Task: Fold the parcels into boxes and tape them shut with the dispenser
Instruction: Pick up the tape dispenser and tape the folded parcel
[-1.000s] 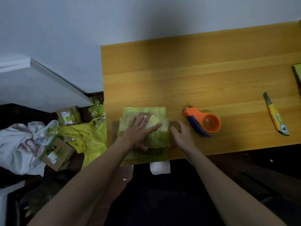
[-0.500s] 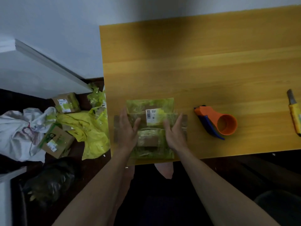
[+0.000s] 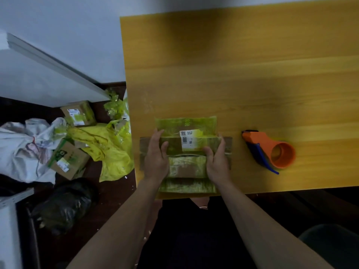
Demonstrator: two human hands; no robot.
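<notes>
A flattened cardboard parcel (image 3: pixel 186 166) covered in yellow-green tape lies at the near edge of the wooden table (image 3: pixel 233 74), with a white barcode label on its far half. My left hand (image 3: pixel 156 154) holds its left side, fingers over the top and thumb against the middle panel. My right hand (image 3: pixel 216 158) holds the right side in the same way. The brown side flaps stick out past both hands. The orange and blue tape dispenser (image 3: pixel 272 151) lies on the table to the right of the parcel, apart from both hands.
On the dark floor to the left lie two taped cardboard boxes (image 3: pixel 68 160) (image 3: pixel 78 113), crumpled yellow plastic (image 3: pixel 108 150), a white cloth bag (image 3: pixel 23 150) and a black bag (image 3: pixel 62 204). A white wall runs behind the table.
My left hand came off the parcel's top and moved to its left side. My right hand moved onto its right side. The label now shows. The view shifted, so the yellow knife went out of sight.
</notes>
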